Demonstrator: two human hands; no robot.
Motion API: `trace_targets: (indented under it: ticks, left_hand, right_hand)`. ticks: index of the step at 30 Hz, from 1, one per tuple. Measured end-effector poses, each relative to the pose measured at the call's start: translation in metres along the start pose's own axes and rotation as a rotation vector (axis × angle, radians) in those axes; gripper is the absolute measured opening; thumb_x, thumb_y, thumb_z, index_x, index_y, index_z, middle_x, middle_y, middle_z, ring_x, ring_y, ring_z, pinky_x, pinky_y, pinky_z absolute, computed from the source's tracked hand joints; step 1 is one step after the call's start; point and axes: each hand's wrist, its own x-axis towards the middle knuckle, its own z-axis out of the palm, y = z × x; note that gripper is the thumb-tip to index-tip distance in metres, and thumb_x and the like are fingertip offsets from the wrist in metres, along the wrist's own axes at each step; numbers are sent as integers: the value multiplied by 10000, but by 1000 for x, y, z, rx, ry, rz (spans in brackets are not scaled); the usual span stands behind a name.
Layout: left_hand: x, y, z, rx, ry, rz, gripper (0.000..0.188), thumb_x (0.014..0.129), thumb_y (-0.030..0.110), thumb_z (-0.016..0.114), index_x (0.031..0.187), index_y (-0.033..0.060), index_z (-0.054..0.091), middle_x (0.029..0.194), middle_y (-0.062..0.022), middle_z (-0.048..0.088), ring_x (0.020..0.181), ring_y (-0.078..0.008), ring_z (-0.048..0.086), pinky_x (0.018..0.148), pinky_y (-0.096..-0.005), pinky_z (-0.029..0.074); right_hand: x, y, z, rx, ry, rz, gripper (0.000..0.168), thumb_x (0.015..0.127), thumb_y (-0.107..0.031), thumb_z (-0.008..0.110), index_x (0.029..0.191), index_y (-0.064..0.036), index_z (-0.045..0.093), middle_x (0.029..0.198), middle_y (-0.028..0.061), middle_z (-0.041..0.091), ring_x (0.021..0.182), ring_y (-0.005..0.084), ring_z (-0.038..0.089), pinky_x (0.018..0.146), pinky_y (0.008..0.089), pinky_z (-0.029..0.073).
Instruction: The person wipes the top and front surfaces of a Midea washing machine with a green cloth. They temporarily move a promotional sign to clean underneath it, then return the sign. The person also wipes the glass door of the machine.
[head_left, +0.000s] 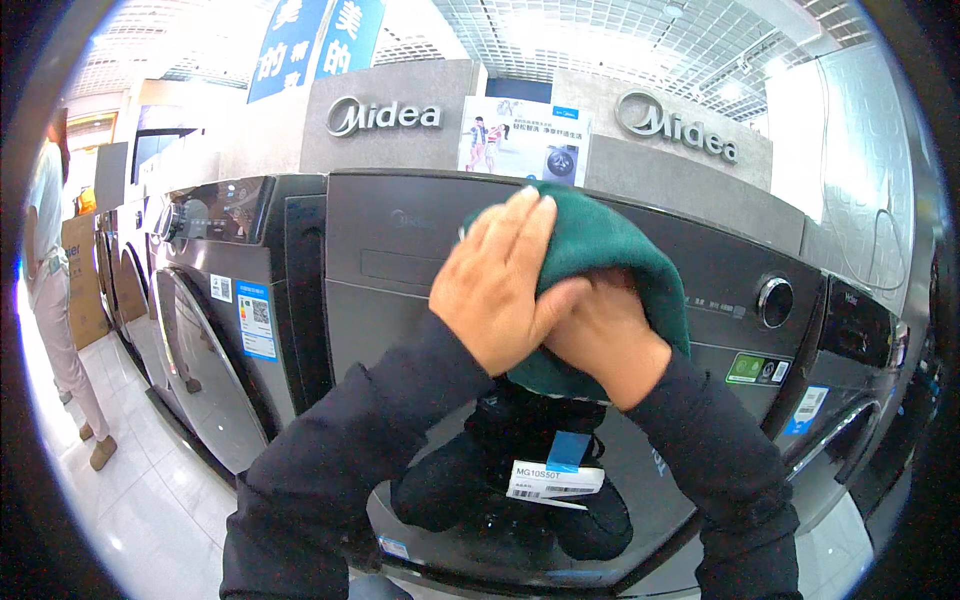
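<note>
A folded dark green cloth (607, 232) is between my hands, in front of the upper panel of a dark grey washing machine (397, 217). Its far edge overlaps the machine's top edge in this view. My left hand (495, 281) lies along the cloth's left side, fingers pointing up and thumb across towards the other wrist. Folds of cloth cover the fingers of my right hand (611, 334), so its grip shows only in part. To the right on the same panel sits a round control knob (775, 302). Whether the cloth touches the panel is hard to tell.
A second washing machine (217, 315) stands close on the left, another (840, 375) on the right. An advertising card (525, 139) stands behind the machine top. A paper tag (555, 481) is on the machine front. At far left stands a person (56, 262) on the tiled floor.
</note>
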Motion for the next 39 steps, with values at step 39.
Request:
trace_targets:
  ticks: [39]
  left_hand:
    - [55, -46, 5, -46, -124, -324, 264, 766, 189, 600, 958, 16, 652, 926, -157, 634, 890, -265, 610, 832, -341, 461]
  right_hand:
    - [-31, 11, -16, 26, 62, -24, 473, 768, -270, 548, 1186, -49, 537, 1241, 192, 507, 1178, 362, 450, 1025, 489, 303]
